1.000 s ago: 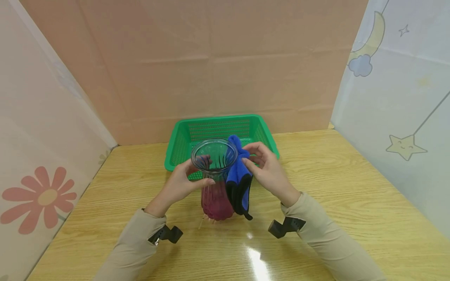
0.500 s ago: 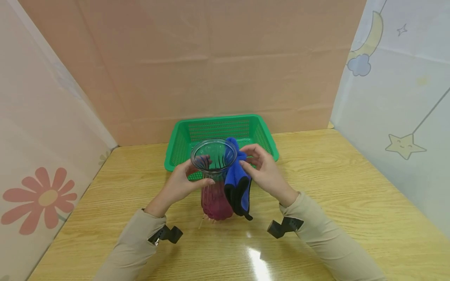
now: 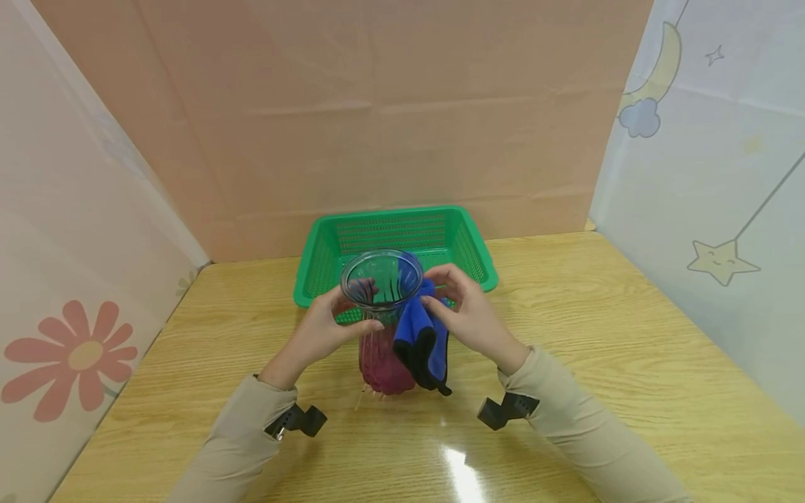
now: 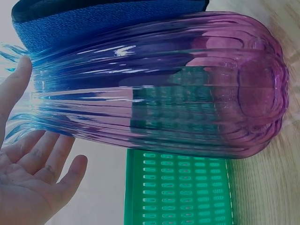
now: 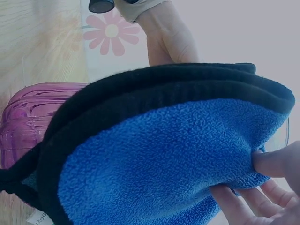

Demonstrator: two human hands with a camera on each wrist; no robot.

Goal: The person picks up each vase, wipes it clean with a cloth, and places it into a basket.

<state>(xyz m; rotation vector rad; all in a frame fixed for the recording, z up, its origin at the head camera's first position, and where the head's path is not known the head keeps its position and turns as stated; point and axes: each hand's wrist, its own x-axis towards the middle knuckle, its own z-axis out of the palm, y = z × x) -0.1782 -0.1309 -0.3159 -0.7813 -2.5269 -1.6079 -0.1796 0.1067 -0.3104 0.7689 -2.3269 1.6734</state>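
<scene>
A ribbed glass vase (image 3: 380,349), bluish at the neck and pink toward its base, stands upright on the table. My left hand (image 3: 323,325) grips its neck from the left, thumb in front and fingers behind; the left wrist view shows the vase (image 4: 164,89) from the side. A blue cloth (image 3: 418,318) with black edging hangs folded from my right hand (image 3: 468,311), which pinches it between thumb and fingers. The cloth lies along the vase's right side, its top part behind the rim. In the right wrist view the cloth (image 5: 159,150) covers much of the vase.
A green perforated plastic basket (image 3: 396,218) sits behind the vase near the back of the wooden table (image 3: 566,321). A peach sheet (image 3: 377,126) hangs behind it, with patterned white sheets at both sides.
My right hand has moved slightly left and down with the cloth, bringing it closer against the vase and its top behind the rim. The left hand and vase have hardly moved.
</scene>
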